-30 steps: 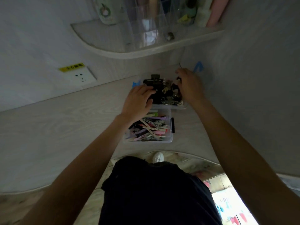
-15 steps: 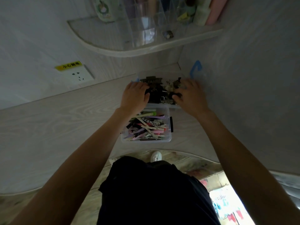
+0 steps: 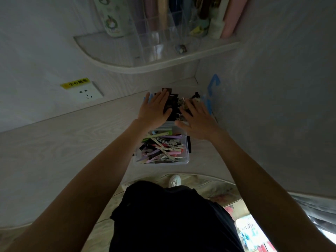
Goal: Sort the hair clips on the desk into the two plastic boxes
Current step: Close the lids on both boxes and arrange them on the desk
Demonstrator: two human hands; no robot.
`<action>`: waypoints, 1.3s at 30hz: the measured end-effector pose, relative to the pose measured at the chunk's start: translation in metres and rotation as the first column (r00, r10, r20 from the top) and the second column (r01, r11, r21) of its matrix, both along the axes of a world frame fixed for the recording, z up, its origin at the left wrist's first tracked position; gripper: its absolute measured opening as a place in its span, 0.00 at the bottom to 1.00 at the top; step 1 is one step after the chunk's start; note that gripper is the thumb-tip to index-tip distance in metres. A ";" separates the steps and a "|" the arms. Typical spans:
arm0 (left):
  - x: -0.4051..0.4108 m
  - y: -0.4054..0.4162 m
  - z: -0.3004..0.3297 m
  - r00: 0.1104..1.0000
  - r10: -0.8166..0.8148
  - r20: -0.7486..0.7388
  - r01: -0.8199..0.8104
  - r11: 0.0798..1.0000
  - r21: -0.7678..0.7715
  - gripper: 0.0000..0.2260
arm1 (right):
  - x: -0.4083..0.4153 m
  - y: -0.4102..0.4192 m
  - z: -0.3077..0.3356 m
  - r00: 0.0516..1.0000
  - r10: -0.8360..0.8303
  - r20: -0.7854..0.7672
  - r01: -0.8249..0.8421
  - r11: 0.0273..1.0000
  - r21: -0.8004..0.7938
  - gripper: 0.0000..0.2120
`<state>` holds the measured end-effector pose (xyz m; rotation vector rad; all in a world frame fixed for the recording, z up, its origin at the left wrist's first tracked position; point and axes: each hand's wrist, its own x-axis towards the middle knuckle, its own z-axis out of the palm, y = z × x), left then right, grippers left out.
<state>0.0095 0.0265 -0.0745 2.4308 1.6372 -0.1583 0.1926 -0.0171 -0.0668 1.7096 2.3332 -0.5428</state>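
Observation:
Two clear plastic boxes stand one behind the other on the desk. The near box [image 3: 185, 161] holds several flat coloured hair clips [image 3: 163, 148]. The far box [image 3: 171, 124] is heaped with dark claw clips [image 3: 173, 104]. My left hand [image 3: 154, 110] lies flat with straight fingers on the left of that heap. My right hand [image 3: 197, 119] lies flat on its right side, fingers spread over the clips. Both hands hide most of the far box.
A wall socket [image 3: 87, 93] with a yellow label sits on the back wall at left. A curved shelf [image 3: 138, 68] with a clear organiser and bottles hangs above the boxes. Blue tape [image 3: 212, 84] marks the right wall. The desk's front edge curves near my body.
Both hands have come together onto the heap of dark clips in the far box and flattened out; the right hand moved in from the far right corner.

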 end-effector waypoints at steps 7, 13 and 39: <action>-0.020 -0.020 0.000 0.886 0.066 0.459 -0.097 0.994 0.044 0.25 | 0.017 -0.023 0.021 0.888 -0.052 -0.457 0.324 0.777 0.540 0.15; -0.039 -0.043 -0.003 0.590 0.459 0.665 -0.500 0.854 -0.147 0.18 | 0.035 -0.022 0.032 0.941 -0.247 -0.232 0.336 0.585 0.738 0.15; -0.043 -0.034 0.000 0.440 0.625 0.644 -0.477 0.771 -0.422 0.17 | 0.037 0.005 0.054 0.681 -0.201 -0.704 0.556 0.767 0.318 0.15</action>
